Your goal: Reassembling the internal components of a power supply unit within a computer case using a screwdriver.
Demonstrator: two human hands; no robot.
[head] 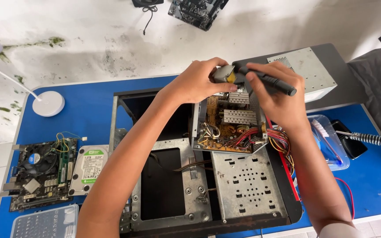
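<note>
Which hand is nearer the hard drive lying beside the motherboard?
Left. The left hand grips a small grey part at the open power supply, on the hard drive side. The right hand, holding a black screwdriver, is farther away.

Bright even daylight, soft shadows under arms on the blue counter (93, 110); sharp focus throughout, slight wide-angle bending at edges, no glare.

Left hand (198, 82) steadies open power supply (228, 125); right hand (278, 99) holds screwdriver (267, 80).
</note>
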